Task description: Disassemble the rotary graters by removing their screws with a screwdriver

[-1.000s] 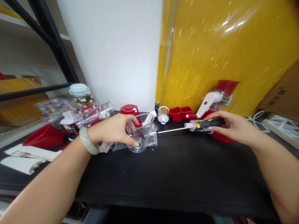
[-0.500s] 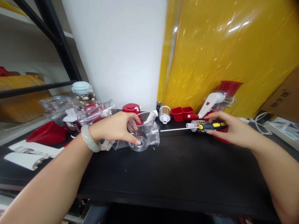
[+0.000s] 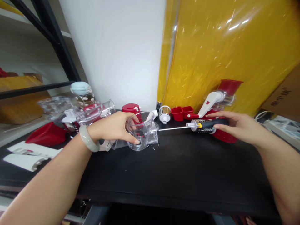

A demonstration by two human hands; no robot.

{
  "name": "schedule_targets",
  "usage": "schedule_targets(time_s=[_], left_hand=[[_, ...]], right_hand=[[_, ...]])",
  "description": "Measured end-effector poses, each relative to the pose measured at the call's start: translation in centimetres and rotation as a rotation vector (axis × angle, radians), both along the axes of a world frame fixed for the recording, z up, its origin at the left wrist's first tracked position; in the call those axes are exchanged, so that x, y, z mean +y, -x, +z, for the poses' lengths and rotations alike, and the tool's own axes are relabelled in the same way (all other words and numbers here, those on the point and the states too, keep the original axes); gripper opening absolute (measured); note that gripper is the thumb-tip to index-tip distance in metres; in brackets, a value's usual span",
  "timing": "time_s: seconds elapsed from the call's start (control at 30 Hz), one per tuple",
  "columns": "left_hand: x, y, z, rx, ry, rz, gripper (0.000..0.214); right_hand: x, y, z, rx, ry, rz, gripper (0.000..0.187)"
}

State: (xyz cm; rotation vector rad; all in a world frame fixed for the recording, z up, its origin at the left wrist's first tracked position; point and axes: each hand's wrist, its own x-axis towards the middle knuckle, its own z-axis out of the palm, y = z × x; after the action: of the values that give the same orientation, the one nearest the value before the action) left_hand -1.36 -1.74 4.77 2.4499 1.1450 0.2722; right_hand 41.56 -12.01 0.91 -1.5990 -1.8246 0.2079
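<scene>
My left hand [image 3: 119, 126] grips a clear plastic grater housing [image 3: 150, 137] by its round side, thumb near the hole and fingers behind the wall. From the right, my right hand [image 3: 234, 125] holds a screwdriver [image 3: 174, 127] by its black and yellow handle. The long shaft lies nearly level, its tip at the housing's right side; the exact contact is too small to make out. Behind the handle lies a metal grater drum [image 3: 201, 126] with a white end. A few tiny screw-like pieces [image 3: 154, 147] rest beside the housing.
Farther back stand another grater drum [image 3: 165, 114], red boxes [image 3: 182, 113] and an assembled red and white rotary grater [image 3: 214, 101]. To the left are a red hopper [image 3: 47, 133], white plastic parts [image 3: 25, 159], more clear housings [image 3: 95, 114] and a blue-lidded bottle [image 3: 81, 90]. A yellow-wrapped panel [image 3: 225, 47] rises behind.
My right hand has turned around the screwdriver handle, hiding its yellow patches. The shaft stays at the housing, and my left hand keeps its hold.
</scene>
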Motion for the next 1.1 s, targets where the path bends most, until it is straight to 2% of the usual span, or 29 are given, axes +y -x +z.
schedule_targets(time_s=[0.07, 0.17, 0.33, 0.5, 0.63, 0.73, 0.83, 0.9, 1.0, 1.1], left_hand=[[0.1, 0.1, -0.1, -0.003, 0.009, -0.005, 0.071], [0.1, 0.2, -0.2, -0.017, 0.022, -0.012, 0.070], [0.1, 0.2, -0.2, -0.037, 0.030, -0.019, 0.068], [0.0, 0.0, 0.0, -0.035, 0.038, -0.018, 0.067], [-0.1, -0.1, 0.1, -0.034, 0.028, -0.013, 0.066], [-0.1, -0.1, 0.1, -0.026, 0.022, -0.011, 0.064], [-0.2, -0.1, 0.2, -0.022, 0.019, -0.010, 0.064], [-0.2, -0.1, 0.3, -0.019, 0.020, -0.008, 0.064], [-0.2, -0.1, 0.4, -0.002, 0.012, -0.007, 0.064], [-0.2, -0.2, 0.3, -0.001, 0.010, -0.007, 0.063]], right_hand=[[0.0, -0.3, -0.1, 0.038, -0.016, 0.023, 0.049], [-0.1, -0.3, -0.1, 0.006, -0.064, 0.050, 0.038], [-0.2, 0.7, 0.0, -0.056, -0.014, 0.026, 0.037], [-0.3, 1.2, 0.0, 0.001, 0.008, 0.072, 0.054], [-0.2, 1.5, 0.4, 0.063, 0.036, 0.034, 0.042], [0.0, 1.7, 0.4, 0.105, -0.066, 0.025, 0.037], [0.2, 1.7, 0.2, 0.208, -0.185, 0.034, 0.035], [0.2, 1.6, 0.1, 0.324, -0.217, 0.081, 0.043], [-0.1, 1.9, 0.4, 0.481, -0.189, 0.124, 0.057], [-0.5, 2.5, 0.9, 0.601, -0.107, 0.069, 0.052]])
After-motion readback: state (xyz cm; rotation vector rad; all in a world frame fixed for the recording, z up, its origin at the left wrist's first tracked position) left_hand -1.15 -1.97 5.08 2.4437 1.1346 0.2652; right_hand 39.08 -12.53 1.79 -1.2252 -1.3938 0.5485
